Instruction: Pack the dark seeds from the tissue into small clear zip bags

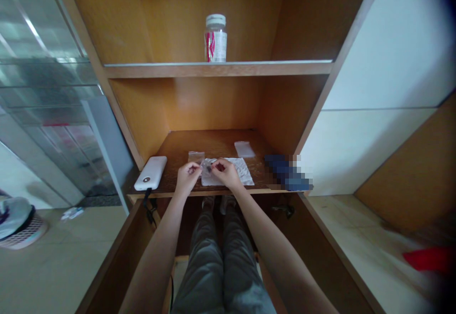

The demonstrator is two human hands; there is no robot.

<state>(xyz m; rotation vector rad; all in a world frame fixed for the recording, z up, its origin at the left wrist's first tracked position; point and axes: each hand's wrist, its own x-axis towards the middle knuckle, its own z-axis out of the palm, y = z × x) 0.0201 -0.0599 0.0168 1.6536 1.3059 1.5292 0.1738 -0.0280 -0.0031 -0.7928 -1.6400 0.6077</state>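
Right hand [226, 174]: narrow pinch, fingertips [214, 163] on a small clear plastic packet [206, 164]. Left hand [187, 177]: also a narrow pinch, right at the packet's left edge; can't confirm contact at this resolution. Packet is held just above a crumpled white paper sheet [242, 173], with a small dark item [208, 167] at its middle. Fingers hide much of it, and the dark item is too small to identify.

Both hands are over the near part of a brown wooden desk shelf [213, 143], inside a wood-veneer cubby. Left of the hands, toward the back, lies a small clear resealable bag [196, 157], seemingly empty. Another pale translucent bag [244, 149] lies behind the paper. Contents of that one can't be made out.

Left of these, a white rounded power bank [150, 173] has a black cable [147, 199] hanging over the front edge. Right side: a dark blue object [281, 171], pixelated, unidentifiable. Upper shelf: a clear plastic jar with white cap and red-and-white label [215, 38], upright; contents unreadable. Below: grey trousers [210, 261].
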